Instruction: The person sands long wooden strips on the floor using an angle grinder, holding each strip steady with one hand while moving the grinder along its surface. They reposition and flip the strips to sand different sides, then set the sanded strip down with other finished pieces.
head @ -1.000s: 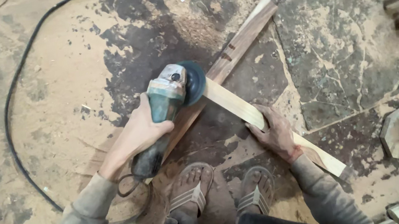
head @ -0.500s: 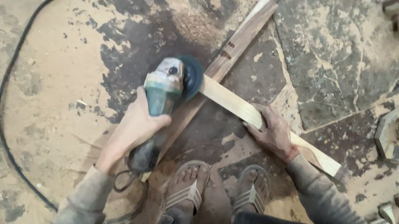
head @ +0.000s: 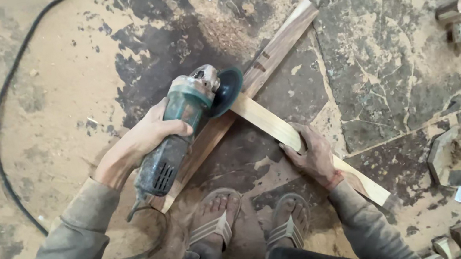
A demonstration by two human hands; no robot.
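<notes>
Two hands: left hand (head: 149,137) wrapped around one green angle grinder (head: 181,124), right hand (head: 310,154) pressed flat on one pale wooden strip (head: 266,121) crossing one darker plank (head: 279,46) on dusty floor (head: 65,81).

Light was soft, even daylight with no glare. Shadows were faint, a weak one under the grinder (head: 187,127) and beside the plank (head: 279,128). The floor (head: 391,63) stayed sharp at the centre; the corners bent slightly and looked softer. The spinning disc (head: 226,90) was a little blurred.
</notes>
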